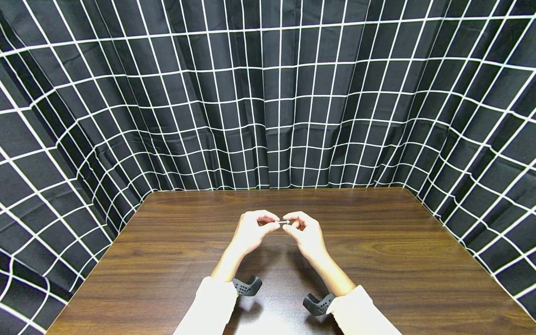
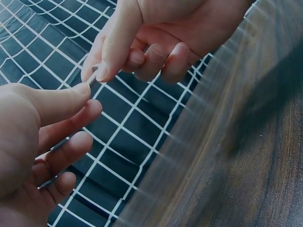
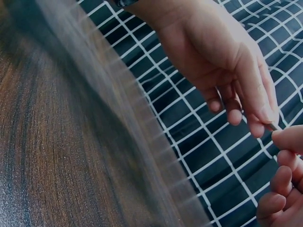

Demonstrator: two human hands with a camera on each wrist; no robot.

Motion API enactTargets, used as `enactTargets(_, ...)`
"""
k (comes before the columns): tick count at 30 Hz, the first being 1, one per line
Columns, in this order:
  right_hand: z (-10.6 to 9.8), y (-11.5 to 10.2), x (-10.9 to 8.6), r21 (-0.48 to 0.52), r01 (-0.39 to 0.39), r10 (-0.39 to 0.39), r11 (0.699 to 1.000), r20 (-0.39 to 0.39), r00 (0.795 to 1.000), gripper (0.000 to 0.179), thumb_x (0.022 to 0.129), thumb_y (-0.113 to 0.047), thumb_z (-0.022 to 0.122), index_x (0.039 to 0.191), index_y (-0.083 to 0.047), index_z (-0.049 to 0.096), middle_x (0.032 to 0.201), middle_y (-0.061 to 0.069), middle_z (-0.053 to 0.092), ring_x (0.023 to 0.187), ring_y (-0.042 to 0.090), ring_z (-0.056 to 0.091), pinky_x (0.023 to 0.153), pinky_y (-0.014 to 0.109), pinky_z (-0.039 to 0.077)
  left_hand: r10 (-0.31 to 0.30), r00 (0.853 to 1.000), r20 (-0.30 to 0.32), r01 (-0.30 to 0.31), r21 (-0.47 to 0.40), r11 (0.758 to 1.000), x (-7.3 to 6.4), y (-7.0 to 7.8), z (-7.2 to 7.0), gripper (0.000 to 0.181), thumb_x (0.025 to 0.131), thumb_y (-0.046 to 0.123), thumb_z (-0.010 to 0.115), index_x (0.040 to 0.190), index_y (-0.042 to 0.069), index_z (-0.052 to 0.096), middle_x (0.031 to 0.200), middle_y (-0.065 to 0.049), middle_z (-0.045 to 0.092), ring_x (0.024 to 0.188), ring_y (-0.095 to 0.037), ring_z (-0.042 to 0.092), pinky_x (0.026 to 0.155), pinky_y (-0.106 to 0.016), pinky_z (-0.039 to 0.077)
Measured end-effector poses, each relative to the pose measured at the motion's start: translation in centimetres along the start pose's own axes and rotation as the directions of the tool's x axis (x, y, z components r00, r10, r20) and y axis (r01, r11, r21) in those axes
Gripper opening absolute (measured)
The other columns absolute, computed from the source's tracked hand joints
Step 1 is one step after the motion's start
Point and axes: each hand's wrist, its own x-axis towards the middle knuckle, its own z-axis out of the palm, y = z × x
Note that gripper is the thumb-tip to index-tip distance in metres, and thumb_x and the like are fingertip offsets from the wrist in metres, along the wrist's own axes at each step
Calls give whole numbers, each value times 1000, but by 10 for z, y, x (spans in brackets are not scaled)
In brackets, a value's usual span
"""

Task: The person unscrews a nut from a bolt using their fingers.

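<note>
A slim silvery metal rod (image 1: pixel 282 222) is held above the brown wood-grained bench (image 1: pixel 389 237), well inside the side edges, its ends pinched between drawn-together fingers of the left hand (image 1: pixel 251 230) and right hand (image 1: pixel 309 235), narrowly separated.

A person's left hand (image 1: pixel 251 230) and right hand (image 1: pixel 307 232) face each other above a table (image 1: pixel 146 242), a rod (image 1: pixel 282 222) spanning the gap between their fingertips. Behind the table, and along its left and right sides, hangs a curtain (image 1: pixel 276 116). Wrist mounts (image 1: pixel 248 286) sit inside both forearms.
</note>
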Motion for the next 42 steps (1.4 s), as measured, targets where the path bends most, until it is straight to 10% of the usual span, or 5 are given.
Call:
enactTargets(27,1,28,5,-127,-142,131,982,-96,987,29,91,-25,67,77,0,69,56,-3,53,54,10,47,51,26,34,-11,1000,-2,11,-13,1000,0,0,0,9,82,11,76,91,10,74,82,5,72,75,-7,66,69,-27,51)
enactTargets(42,2,28,4,-55,-100,95,993,-95,991,24,88,-16,70,74,2,64,53,-5,45,50,8,38,46,24,28,-13,1000,1,13,2,1000,1,-1,0,11,82,14,76,92,10,74,84,6,73,77,-6,66,69,-27,51)
